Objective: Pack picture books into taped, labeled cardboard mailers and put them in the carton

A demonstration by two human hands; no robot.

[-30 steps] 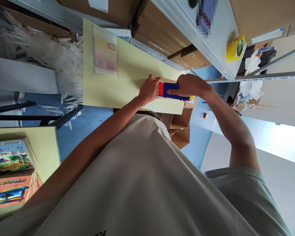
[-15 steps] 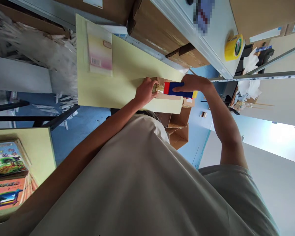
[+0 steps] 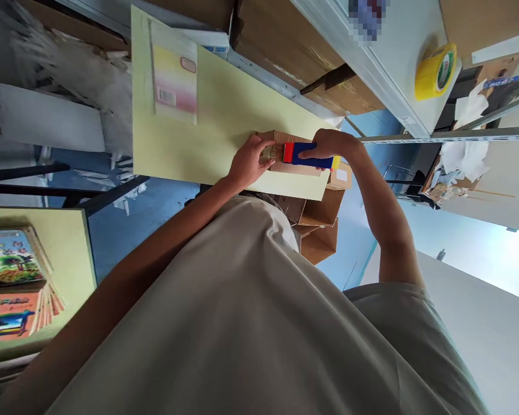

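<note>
Small cardboard box (image 3: 281, 137) lies on pale yellow surface (image 3: 216, 138), near its R end, just in front of person's torso; long side runs approx. L–R.

L hand (image 3: 247, 161): at box's L end, holding it, thumb on near side, fingers on far side, partly curled. Shiny clear tape (image 3: 278, 152) shows between thumb & fingers, on box end/top.

R hand (image 3: 331, 144): closed round blue tape dispenser (image 3: 305, 155), thumb along its body. Dispenser has red front end pointing L, twd L hand, & bit of yellow at R end. Sits over box; exact contact w/ box hard to tell. Gap betw. red end & L fingertips is small.

Same surface, far L corner: 1 flat clear packet (image 3: 175, 80), yellow-to-pink insert, barcode, well apart from both hands.

Beyond surface: big brown cartons (image 3: 281, 46). Above them, upper R, white shelf (image 3: 402, 40) w/ 1 yellow tape roll (image 3: 435, 72) near its end.

Below surface's R end: open boxes (image 3: 322, 207), at least 2, tan insides showing.

Lower L: 2nd yellow surface (image 3: 78, 248) w/ blue picture book (image 3: 12, 259) & orange one (image 3: 8, 314) next to it. Floor (image 3: 164, 202) blue.
</note>
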